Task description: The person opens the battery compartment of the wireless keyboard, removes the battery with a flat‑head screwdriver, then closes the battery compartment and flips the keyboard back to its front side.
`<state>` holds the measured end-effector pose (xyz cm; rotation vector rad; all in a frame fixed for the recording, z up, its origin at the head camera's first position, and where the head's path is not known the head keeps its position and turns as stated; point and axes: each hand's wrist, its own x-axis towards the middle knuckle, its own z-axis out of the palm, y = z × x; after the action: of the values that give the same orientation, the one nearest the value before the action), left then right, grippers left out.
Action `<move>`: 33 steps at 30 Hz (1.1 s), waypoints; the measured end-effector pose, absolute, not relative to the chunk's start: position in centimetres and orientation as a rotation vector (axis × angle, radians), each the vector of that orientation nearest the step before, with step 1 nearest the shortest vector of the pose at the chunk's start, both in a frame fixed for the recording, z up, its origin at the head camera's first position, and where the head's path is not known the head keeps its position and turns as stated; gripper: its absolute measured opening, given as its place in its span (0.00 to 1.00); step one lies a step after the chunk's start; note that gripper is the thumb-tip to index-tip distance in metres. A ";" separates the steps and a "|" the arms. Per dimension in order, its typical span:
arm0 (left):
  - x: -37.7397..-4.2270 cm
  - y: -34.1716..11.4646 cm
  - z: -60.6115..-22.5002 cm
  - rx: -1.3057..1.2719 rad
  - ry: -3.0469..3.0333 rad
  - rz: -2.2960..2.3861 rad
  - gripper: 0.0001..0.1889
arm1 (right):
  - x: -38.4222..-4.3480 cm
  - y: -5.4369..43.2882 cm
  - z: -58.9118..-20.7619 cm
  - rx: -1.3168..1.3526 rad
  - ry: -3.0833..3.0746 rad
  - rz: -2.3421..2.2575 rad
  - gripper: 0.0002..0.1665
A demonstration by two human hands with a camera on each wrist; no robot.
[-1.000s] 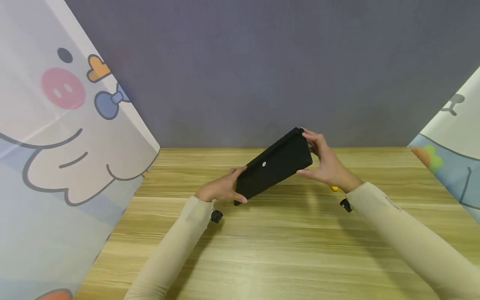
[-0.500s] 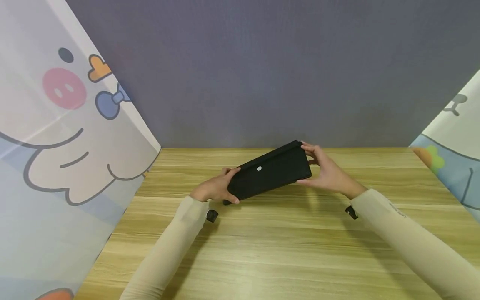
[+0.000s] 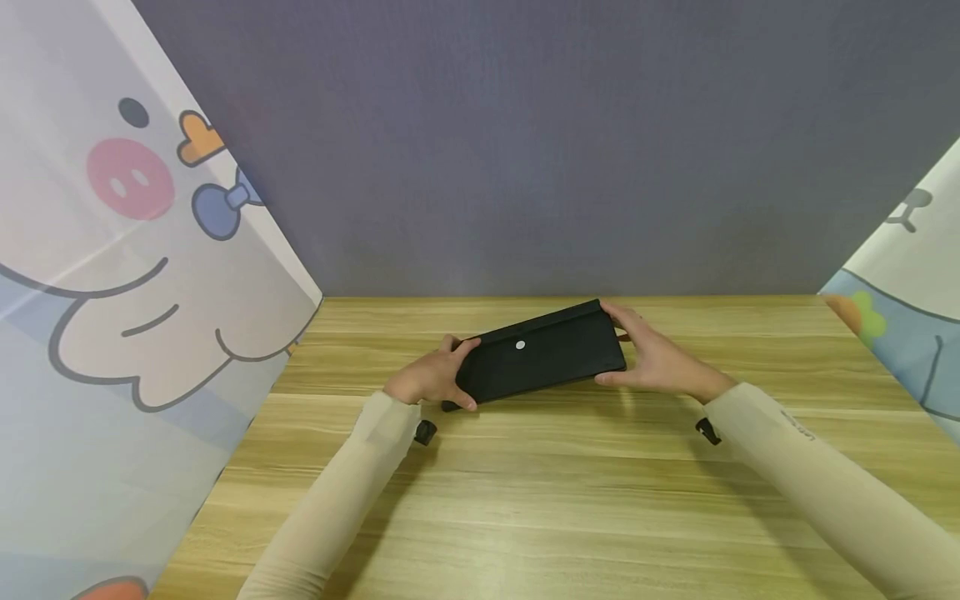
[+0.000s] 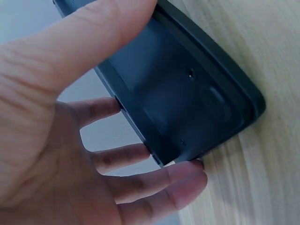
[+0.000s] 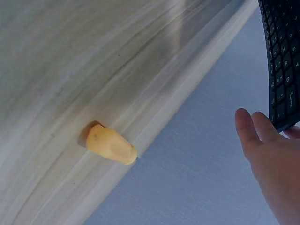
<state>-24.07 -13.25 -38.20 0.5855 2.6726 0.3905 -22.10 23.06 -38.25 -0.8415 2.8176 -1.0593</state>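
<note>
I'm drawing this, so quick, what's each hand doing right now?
Left hand: holding one end of the black keyboard.
Right hand: holding the keyboard's other end.

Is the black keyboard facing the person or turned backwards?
Turned backwards: in the head view the keyboard shows its back and white dot; its keys, seen in the right wrist view, face away.

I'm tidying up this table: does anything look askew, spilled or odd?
The black keyboard stands out: held by the left hand and right hand, it slants over the table, its underside, not its keys, facing the head camera. No spill or damage shows.
</note>
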 end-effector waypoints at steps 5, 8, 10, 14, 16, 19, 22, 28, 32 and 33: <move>-24.2 -13.5 -38.4 0.544 2.676 0.395 0.58 | -22.2 22.8 -38.8 -0.733 2.826 -1.034 0.68; -24.3 -13.6 -38.5 0.525 2.674 0.396 0.57 | -22.3 22.7 -39.2 -0.719 2.808 -1.032 0.69; -24.4 -13.6 -38.6 0.519 2.674 0.380 0.57 | -22.4 22.6 -39.6 -0.711 2.785 -1.030 0.70; -24.4 -13.5 -38.8 0.513 2.683 0.322 0.56 | -22.5 22.4 -40.5 -0.682 2.748 -0.971 0.73; -24.3 -13.4 -38.8 0.506 2.690 0.294 0.57 | -22.4 22.2 -40.8 -0.659 2.746 -0.914 0.74; -24.3 -13.1 -38.8 0.492 2.695 0.264 0.57 | -22.4 22.1 -41.2 -0.635 2.753 -0.823 0.75; -24.4 -13.0 -38.8 0.484 2.695 0.258 0.57 | -22.6 22.0 -41.4 -0.641 2.756 -0.763 0.76; -24.7 -12.8 -39.1 0.490 2.704 0.250 0.57 | -23.0 22.2 -41.7 -0.666 2.777 -0.704 0.77; -24.9 -12.9 -39.0 0.497 2.718 0.233 0.56 | -23.3 22.1 -41.8 -0.659 2.787 -0.677 0.77; -24.8 -12.9 -39.0 0.497 2.720 0.231 0.56 | -23.3 22.0 -41.9 -0.657 2.788 -0.665 0.77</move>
<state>-24.85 -12.89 -39.01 0.4973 2.7198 0.2315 -23.31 22.04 -41.88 -0.6567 2.7884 -0.6647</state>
